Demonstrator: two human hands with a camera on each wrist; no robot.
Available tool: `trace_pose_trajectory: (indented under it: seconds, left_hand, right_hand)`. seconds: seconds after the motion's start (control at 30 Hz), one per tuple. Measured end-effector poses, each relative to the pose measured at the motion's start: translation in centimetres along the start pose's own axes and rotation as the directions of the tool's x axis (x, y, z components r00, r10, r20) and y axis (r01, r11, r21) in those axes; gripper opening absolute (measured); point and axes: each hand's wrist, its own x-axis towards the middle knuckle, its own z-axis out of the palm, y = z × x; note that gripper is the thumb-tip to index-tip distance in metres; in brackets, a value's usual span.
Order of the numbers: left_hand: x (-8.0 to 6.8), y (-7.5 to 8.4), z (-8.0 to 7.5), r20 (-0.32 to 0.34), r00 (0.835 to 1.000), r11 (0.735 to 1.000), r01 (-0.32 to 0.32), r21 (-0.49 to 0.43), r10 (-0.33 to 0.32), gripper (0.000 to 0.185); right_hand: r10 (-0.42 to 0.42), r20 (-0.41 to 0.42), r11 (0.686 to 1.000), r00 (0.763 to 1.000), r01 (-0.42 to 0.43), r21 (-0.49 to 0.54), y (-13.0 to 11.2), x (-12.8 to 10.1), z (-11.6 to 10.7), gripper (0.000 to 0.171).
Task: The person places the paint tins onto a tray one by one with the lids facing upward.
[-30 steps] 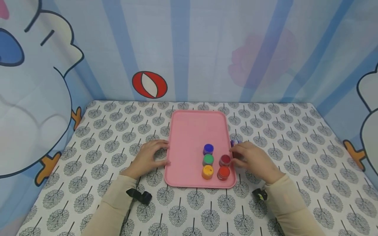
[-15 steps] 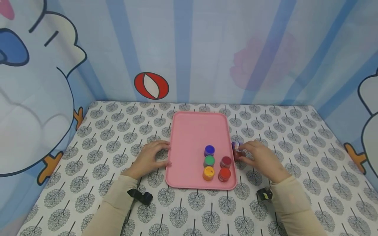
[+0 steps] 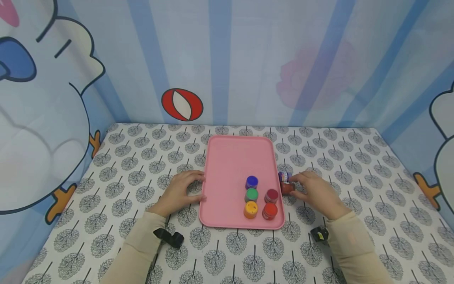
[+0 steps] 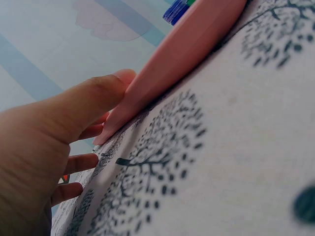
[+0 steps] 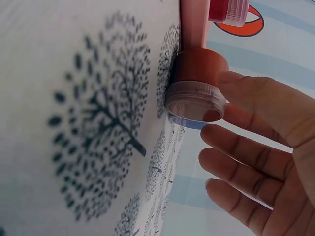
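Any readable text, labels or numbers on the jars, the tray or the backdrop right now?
None can be read.
Purple jar beside the tray: a pale label band, print too small to read.
Red jar at the right hand: no print shows.
Jars on the pink tray: plain coloured lids, no text.
Backdrop: cartoon drawings only, no words.

The head view looks forward and down from above both hands. The 2 wrist views sit low and close beside their own hand, each facing the pink tray [image 3: 234, 165] edge, which all 3 views share.
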Motion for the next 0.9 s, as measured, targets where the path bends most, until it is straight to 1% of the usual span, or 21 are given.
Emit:
trace_pose_trajectory:
  seconds: [0.23, 0.5, 0.6, 0.9]
  left_hand:
    - [0.04, 0.11, -0.02, 0.001, 1.0, 1.0, 0.002, 0.001, -0.002, 0.056]
    - [0.02, 0.13, -0.05, -0.004, 1.0, 1.0, 0.002, 0.007, -0.002, 0.056]
    - [0.01, 0.13, -0.08, 0.0, 1.0, 1.0, 0.009, 0.005, -0.009, 0.056]
    - [-0.04, 0.17, 0.0, -0.013, 1.0, 1.0, -0.013, 0.012, 0.014, 0.055]
  right_hand:
    - [0.023, 0.024, 1.0, 0.999, -0.023, -0.008, 0.18, 0.0, 0.12, 0.035]
    - [0.05, 0.074, 0.998, 0.996, -0.052, 0.028, 0.4, 0.23, 0.34, 0.03]
    - [0.045, 0.076, 0.998, 0.996, -0.048, 0.036, 0.42, 0.27, 0.39, 0.029]
    - [0.041, 0.078, 0.998, 0.996, -0.045, 0.049, 0.45, 0.25, 0.45, 0.026]
